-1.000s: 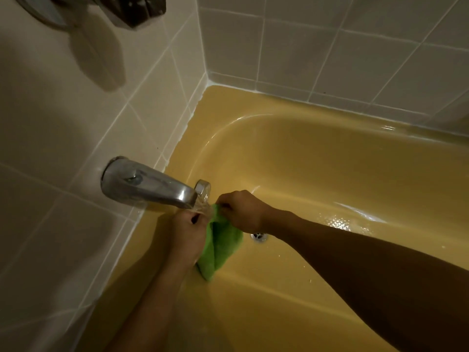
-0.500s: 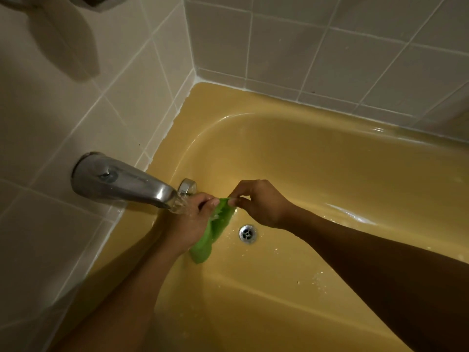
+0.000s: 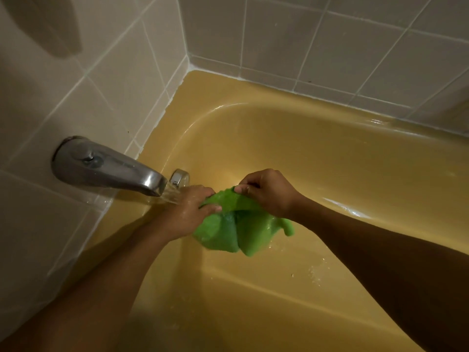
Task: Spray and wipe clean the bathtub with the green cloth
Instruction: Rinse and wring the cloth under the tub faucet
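Gripping with the left hand (image 3: 187, 212) a bunched fold at one upper edge of the wet bright green fabric cloth (image 3: 228, 231), fingers and thumb curled round it, knuckles right under the thin stream of water (image 3: 172, 195). Pinching the opposite upper edge with the right hand (image 3: 267, 193), fingertips closed on the hem, close beside the left hand but apart from it. Holding the cloth stretched between both hands, with the lower part hanging in loose, dripping folds above the floor of the glossy mustard-yellow bathtub (image 3: 330, 174), at the spout end. Just left of the left hand, pouring the water, a brushed grey metal tub spout (image 3: 109, 171) fixed to the pale beige square-tiled wall (image 3: 101, 85). Behind the stream, on the tub's end wall, a small shiny chrome fitting (image 3: 179, 177). Right of the hanging cloth, scattered droplets and white specks (image 3: 314, 271) on the tub floor. Across the far side and end of the tub, the same tiling with white grout lines
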Demonstrator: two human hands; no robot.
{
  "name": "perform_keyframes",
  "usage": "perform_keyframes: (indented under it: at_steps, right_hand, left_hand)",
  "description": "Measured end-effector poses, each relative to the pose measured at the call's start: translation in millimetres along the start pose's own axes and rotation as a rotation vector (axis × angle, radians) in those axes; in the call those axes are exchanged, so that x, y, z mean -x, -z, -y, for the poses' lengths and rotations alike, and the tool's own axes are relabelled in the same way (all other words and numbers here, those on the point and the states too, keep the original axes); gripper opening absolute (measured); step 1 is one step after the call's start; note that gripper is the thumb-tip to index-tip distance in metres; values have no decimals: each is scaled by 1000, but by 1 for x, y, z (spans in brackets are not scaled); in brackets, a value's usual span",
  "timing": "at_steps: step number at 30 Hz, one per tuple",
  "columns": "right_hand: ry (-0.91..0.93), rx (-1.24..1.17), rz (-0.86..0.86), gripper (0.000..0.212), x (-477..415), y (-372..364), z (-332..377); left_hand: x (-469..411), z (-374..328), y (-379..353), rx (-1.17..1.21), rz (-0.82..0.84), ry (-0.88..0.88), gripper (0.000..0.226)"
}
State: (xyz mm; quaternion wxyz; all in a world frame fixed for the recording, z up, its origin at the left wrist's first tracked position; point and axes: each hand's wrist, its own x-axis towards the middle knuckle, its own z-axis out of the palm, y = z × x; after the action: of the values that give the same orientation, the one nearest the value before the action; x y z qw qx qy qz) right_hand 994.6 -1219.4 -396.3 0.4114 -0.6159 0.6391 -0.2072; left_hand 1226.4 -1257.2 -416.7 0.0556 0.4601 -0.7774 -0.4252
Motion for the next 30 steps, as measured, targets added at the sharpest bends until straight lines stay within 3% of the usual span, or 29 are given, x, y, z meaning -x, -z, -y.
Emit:
perform_keyframes:
  at_steps: [8, 12, 15, 18, 22, 25, 27, 30]
  right_hand:
    - [-47, 4, 125, 20, 15, 9, -11]
    - [34, 226, 217, 27, 19, 11, -5]
    - [92, 343, 181, 17, 13, 11, -3]
    - [18, 254, 101, 27, 10, 10, -2]
    - [-15, 161, 22, 19, 7, 7, -4]
    - [-58, 12, -10, 11, 10, 9, -10]
    - [-105, -83, -32, 10, 14, 9, -11]
    - [-147, -171, -106, 12, 18, 12, -12]
  left_hand:
    - [-8, -8, -2, 11, -49, -16, 8]
    - [-7, -6, 1, -60, -30, 16, 15]
    - [-6, 1, 5, -85, -99, 59, 28]
    - [-3, 8, 9, 18, -182, 130, 32]
    - [7, 19, 9, 257, -134, 125, 6]
    - [19, 24, 5, 187, -140, 118, 21]
    - [24, 27, 0, 148, -147, 120, 8]
    - [27, 23, -7, 148, -132, 168, 29]
